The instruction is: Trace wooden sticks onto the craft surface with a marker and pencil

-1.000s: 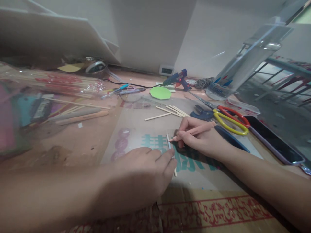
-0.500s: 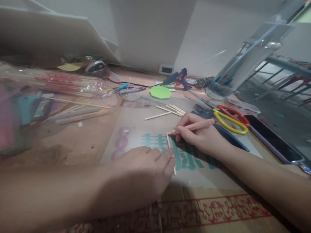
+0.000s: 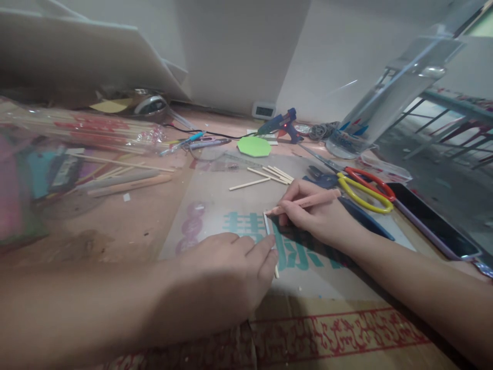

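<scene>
My right hand (image 3: 304, 208) is closed round a peach-coloured pen (image 3: 321, 198). Its tip meets the far end of a short thin wooden stick (image 3: 266, 222). My left hand (image 3: 231, 267) is closed over that stick from the near side, its fingers pressed together; the stick's near end pokes out below them. Part of the stick shows whitish, and its middle lies hidden under the fingers. Both hands rest on a translucent sheet (image 3: 208, 205) with green characters and purple circles. Several cut wooden sticks (image 3: 277, 174) lie just beyond my right hand.
Scissors (image 3: 365, 192) with red and yellow handles and a phone (image 3: 435, 221) lie to the right. At the back are a green paper octagon (image 3: 254, 146), a blue glue gun (image 3: 283, 123) with a red light, and a clear bottle (image 3: 358, 118). Bagged sticks (image 3: 96, 128) lie left.
</scene>
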The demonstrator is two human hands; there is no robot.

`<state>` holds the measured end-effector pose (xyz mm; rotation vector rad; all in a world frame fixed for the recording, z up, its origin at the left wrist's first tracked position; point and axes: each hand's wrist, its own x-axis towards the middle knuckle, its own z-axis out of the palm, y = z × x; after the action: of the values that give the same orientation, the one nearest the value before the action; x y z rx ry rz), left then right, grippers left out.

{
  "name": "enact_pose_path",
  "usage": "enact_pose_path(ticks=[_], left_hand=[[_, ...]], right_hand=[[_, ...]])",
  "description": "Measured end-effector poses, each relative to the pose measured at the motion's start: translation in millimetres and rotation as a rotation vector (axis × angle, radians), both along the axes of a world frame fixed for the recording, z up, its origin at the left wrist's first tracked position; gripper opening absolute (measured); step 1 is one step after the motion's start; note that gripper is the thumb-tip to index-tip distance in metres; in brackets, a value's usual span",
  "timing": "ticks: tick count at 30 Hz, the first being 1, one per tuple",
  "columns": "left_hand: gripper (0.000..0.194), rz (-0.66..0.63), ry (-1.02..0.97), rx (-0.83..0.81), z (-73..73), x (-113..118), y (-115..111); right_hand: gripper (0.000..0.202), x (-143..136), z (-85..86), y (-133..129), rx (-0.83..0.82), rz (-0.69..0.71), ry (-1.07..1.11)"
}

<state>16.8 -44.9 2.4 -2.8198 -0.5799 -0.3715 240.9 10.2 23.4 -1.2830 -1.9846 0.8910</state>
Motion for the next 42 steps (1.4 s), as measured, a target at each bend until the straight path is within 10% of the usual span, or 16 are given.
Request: enact_pose_path(ticks=[42], left_hand=[[0.036, 0.019, -0.048, 0.042, -2.2, 1.3, 10.2]], right_hand=[[0.014, 1.7, -1.1, 1.3, -0.002, 0.011, 0.018]])
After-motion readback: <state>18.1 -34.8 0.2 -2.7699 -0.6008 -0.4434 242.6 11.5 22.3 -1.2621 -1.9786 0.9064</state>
